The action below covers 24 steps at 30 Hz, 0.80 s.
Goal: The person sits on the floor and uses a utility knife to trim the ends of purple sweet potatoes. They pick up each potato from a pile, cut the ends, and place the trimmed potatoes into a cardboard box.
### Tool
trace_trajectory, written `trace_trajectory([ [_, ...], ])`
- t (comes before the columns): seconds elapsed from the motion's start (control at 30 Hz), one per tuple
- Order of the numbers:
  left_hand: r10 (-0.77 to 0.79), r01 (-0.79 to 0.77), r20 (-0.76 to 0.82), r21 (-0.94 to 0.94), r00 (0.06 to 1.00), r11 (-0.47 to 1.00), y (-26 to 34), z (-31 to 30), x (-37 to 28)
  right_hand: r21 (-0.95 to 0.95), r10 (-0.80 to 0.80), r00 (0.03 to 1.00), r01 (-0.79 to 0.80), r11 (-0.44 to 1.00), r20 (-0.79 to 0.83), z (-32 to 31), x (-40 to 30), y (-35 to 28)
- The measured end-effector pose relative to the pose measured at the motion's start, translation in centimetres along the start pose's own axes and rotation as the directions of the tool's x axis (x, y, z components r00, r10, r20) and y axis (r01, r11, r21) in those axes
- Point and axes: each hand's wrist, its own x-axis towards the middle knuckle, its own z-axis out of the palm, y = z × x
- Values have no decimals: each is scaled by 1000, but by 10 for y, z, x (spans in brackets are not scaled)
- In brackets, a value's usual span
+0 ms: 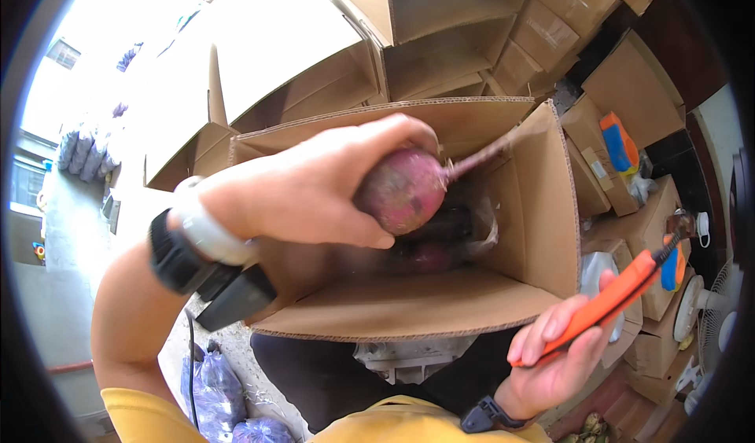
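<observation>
My left hand (pixel 307 177) grips a round purple-red root vegetable (pixel 404 189), like a beetroot, over an open cardboard box (pixel 460 307) in front of me. Its thin stalk or root points to the upper right. Inside the box lie dark and reddish things and clear plastic film (pixel 486 225), blurred and partly hidden. Off the box's near right corner, my right hand (pixel 557 348) holds an orange utility knife (pixel 596 307), its dark, stained blade directed to the upper right.
Several open cardboard boxes (pixel 448 42) stand beyond, with stacked cartons at the right. Tape dispensers (pixel 618 142) in orange and blue rest on these cartons. A fan (pixel 705 301) stands at the far right. Filled plastic bags (pixel 215 390) sit on the floor at lower left.
</observation>
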Motion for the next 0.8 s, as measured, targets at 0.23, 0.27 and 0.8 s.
trace_trajectory([
  [0.23, -307, 258, 603, 170, 736, 951, -80, 58, 51, 147, 107, 981, -131, 980, 161, -12, 4, -2],
  [0.27, -372, 286, 646, 239, 667, 928, -90, 65, 56, 139, 113, 980, -137, 981, 162, -14, 5, -3],
  [0.8, -583, 275, 150, 771, 799, 575, -128, 111, 31, 59, 151, 972, -164, 985, 181, -16, 5, -4],
])
